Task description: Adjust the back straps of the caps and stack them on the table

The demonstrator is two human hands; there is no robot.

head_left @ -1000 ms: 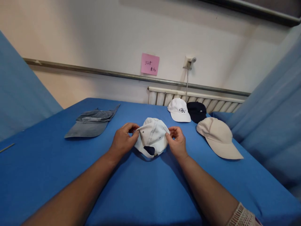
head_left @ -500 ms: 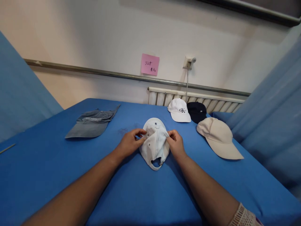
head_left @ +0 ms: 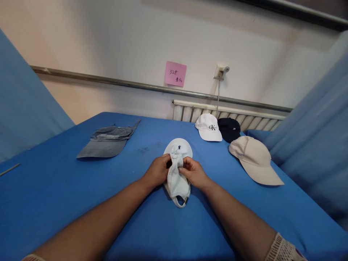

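A pale, nearly white baseball cap (head_left: 177, 183) lies on the blue-covered table, its brim pointing away from me and its strap opening towards me. A small dark emblem shows at the front, near the brim. My left hand (head_left: 157, 170) grips the crown from the left, its fingertips partly hidden by the fabric. From the right, my right hand (head_left: 195, 173) pinches the cloth between thumb and fingers. Between the two hands the crown is squeezed narrow and bunched into folds.
A grey cap (head_left: 104, 143) lies to the left. At the right are a white cap (head_left: 208, 127) with letters, a black cap (head_left: 230, 129) and a beige cap (head_left: 255, 159). A thin stick (head_left: 10, 169) lies at the left edge. Behind the table (head_left: 67, 192) stands a radiator (head_left: 187, 111).
My hands have moved closer together, squeezing the cap's crown from a wide shape into a narrow, folded one. The cap has shifted slightly towards me. The other caps lie as before.
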